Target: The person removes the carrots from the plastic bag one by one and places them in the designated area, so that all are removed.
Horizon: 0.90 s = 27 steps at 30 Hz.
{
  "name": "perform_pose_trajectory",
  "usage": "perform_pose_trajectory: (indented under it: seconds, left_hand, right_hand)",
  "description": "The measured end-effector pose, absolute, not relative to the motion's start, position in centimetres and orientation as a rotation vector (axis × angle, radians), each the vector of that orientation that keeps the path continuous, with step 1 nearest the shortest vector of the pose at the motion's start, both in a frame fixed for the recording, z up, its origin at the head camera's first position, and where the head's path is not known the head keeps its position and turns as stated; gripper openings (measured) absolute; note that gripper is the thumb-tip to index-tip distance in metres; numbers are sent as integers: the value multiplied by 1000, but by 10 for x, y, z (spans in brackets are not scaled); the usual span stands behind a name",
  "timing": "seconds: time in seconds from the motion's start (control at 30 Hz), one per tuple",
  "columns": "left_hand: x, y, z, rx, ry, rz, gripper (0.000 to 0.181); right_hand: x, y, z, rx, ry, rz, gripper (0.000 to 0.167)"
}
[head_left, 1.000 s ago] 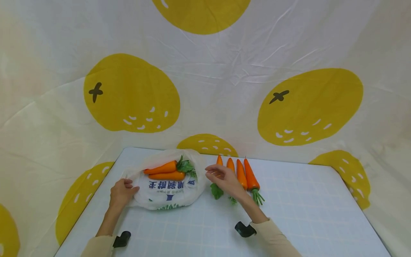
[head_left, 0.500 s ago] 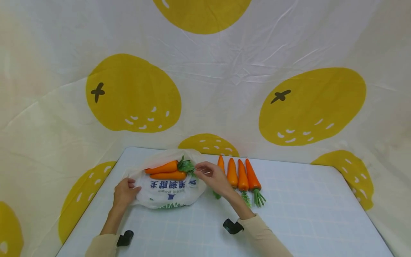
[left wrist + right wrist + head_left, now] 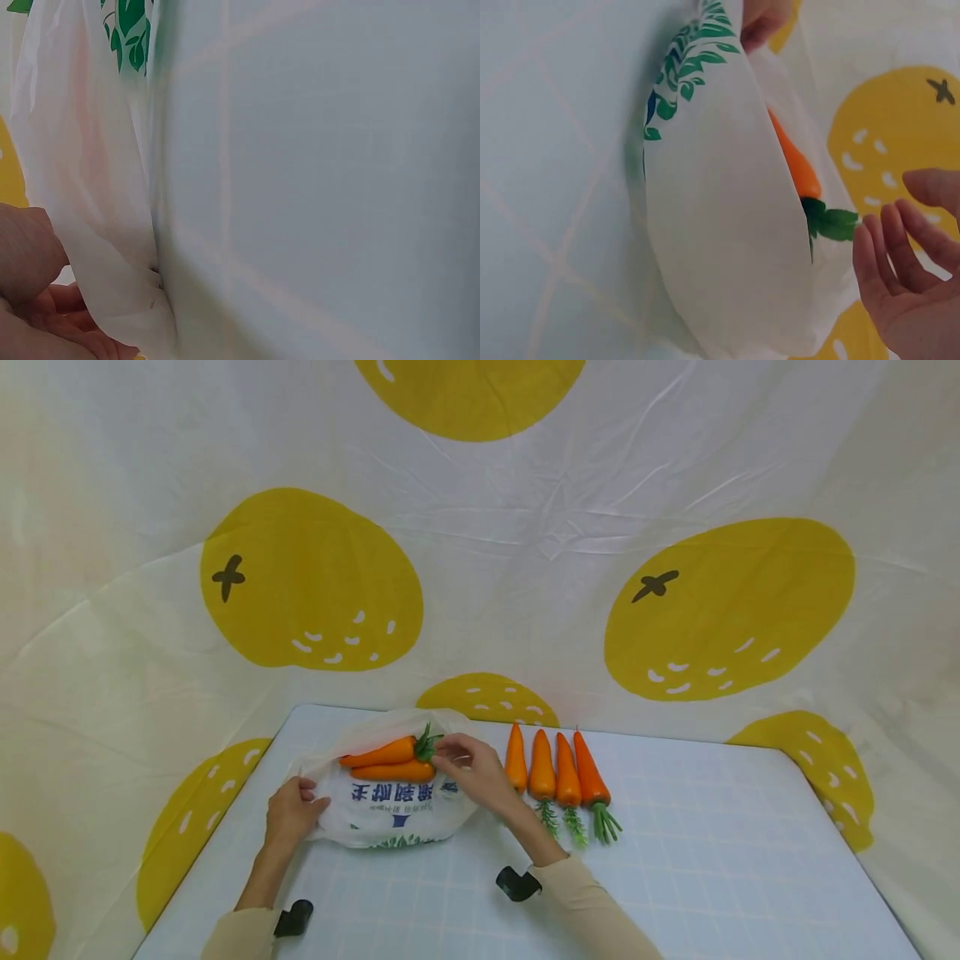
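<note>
Table (image 3: 712,843) far edge runs across mid-frame, against the fruit-print cloth (image 3: 525,593). Bag (image 3: 412,831) sits center-left near that edge, mouth up, two carrots (image 3: 378,753) in it. Four loose carrots (image 3: 542,768) in a row right of it, small gap; widest room right of the row. Left hand (image 3: 291,812) pinches bag's left rim. Right hand (image 3: 478,774) half-spread, thumb apart from fingers, at the carrot leaves (image 3: 832,222); contact: can't tell.
</note>
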<state>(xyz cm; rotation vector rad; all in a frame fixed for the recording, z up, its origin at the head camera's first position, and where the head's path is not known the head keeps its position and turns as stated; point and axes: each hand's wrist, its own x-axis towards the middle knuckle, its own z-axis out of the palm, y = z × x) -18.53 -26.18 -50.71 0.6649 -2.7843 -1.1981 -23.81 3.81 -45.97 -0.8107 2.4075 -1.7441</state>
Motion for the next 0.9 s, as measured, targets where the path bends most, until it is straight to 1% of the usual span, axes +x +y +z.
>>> perform_pose_trajectory:
  seconds: [0.17, 0.4, 0.53, 0.73, 0.9]
  left_hand:
    - [-186, -260, -506, 651, -2791, -1195, 34]
    - [-187, -254, -496, 504, -2727, -1042, 28]
    - [-196, -247, -488, 436, -2600, -974, 29]
    - [-211, -244, -480, 399, -2546, -895, 38]
    - [-217, -246, -477, 361, -2566, -832, 30]
  right_hand:
    - [-240, 26, -460, -871, 2382, -1811, 28]
    - [-244, 10, -459, -963, 2410, -1775, 29]
    - [-246, 3, -459, -997, 2420, -1769, 29]
    - [-249, -6, -459, -1048, 2472, -1710, 28]
    - [-250, -14, -458, -1085, 2541, -1628, 28]
